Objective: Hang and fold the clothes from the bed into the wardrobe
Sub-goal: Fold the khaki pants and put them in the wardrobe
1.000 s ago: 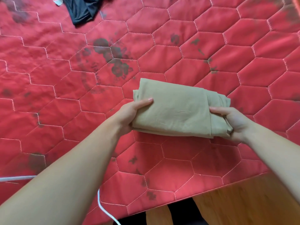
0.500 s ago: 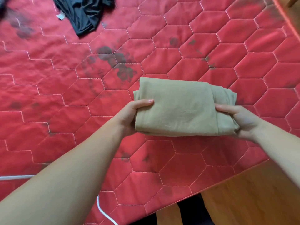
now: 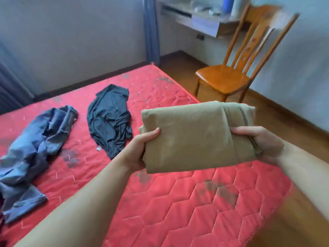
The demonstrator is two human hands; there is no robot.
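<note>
Red quilted mattress of the bed (image 3: pixel 160 202) fills the lower part of the view, with grey walls and a wooden floor behind it. Over its near corner, clear of the surface, the folded tan cloth bundle (image 3: pixel 194 138) is held by both ends. The left hand (image 3: pixel 142 148) has its grip around the left end, thumb on top and fingers under. The right hand (image 3: pixel 258 141) clasps the right end, where the layers are gathered. So this one garment is folded, I judge, and it now has to go to the wardrobe, which is not in view. Further out on the bed, two pieces are not yet done: a crumpled dark grey-black shirt (image 3: pixel 110 118) and rumpled blue denim jeans (image 3: pixel 33 154). Beside the bed stands a wooden chair with slatted back (image 3: pixel 229 75), under a wall-mounted desk (image 3: pixel 201 20).
</note>
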